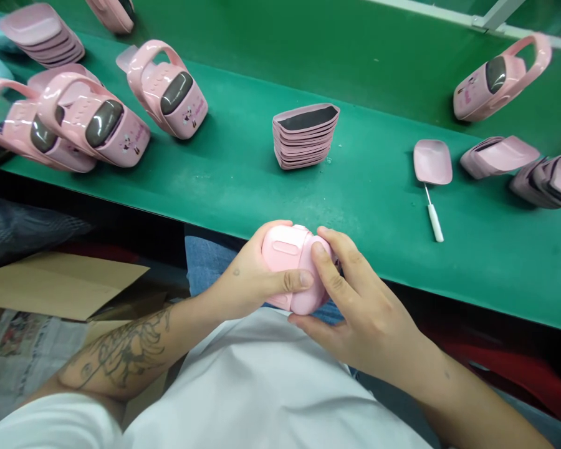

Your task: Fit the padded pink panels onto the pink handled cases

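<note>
In the head view, a rounded pink plastic case [283,249] is held at my waist, just off the table's front edge. A seam runs between its two shades of pink. My left hand [257,271] is wrapped around its left side, thumb lying across the seam. On the right, my right hand [355,293] grips the paler end with fingertips and thumb. The underside is hidden by my hands. Beyond them on the table stands a stack of pink shells [303,146] with a dark inner face on top.
The green table [206,187] spans the view. Pink handled containers [182,100] with dark windows stand at left; another [489,81] is at far right. A white-handled screwdriver [434,221] touches a pink panel [432,162]. Cardboard [65,284] lies below left.
</note>
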A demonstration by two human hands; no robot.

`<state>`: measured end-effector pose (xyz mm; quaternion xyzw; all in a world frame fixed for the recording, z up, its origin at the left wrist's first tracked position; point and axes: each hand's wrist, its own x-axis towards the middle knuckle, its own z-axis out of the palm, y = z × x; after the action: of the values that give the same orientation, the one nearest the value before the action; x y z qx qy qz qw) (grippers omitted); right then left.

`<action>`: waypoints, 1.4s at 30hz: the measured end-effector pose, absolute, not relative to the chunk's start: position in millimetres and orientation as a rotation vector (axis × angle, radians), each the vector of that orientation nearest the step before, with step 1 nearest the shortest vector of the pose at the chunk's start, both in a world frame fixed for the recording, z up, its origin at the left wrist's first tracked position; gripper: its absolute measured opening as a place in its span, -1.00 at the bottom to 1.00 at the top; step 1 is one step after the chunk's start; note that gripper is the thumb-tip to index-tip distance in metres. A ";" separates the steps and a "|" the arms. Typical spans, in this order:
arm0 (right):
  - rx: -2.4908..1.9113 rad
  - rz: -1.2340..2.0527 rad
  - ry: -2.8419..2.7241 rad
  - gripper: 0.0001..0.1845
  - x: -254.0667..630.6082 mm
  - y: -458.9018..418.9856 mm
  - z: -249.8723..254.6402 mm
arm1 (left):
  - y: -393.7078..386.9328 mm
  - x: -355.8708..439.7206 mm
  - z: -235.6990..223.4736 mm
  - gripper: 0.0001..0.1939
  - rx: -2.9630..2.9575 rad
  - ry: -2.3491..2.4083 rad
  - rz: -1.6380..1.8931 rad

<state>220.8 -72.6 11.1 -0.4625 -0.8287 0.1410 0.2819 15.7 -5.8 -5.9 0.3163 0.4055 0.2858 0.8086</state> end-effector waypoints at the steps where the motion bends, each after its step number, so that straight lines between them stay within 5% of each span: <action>1: -1.226 0.383 -2.227 0.01 221.4 -71.8 10.4 | -5.7 15.6 -5.7 -0.10 0.687 0.861 0.615; 23: -1.066 0.517 -2.079 0.25 216.5 -56.1 -22.1 | -1.3 15.2 -10.8 -0.18 0.623 0.884 0.664; 33: -1.161 0.534 -2.052 0.31 220.9 -51.3 -19.1 | 4.2 29.8 -1.0 -0.39 0.562 0.914 0.679; 42: -1.084 0.469 -2.074 0.34 218.1 -60.0 -28.7 | 0.9 15.3 -2.2 -0.09 0.791 0.967 0.623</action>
<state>218.1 -60.0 -28.7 -0.4223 -0.8078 0.1826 0.3685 15.3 0.9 -2.2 0.3640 0.4454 0.2867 0.7661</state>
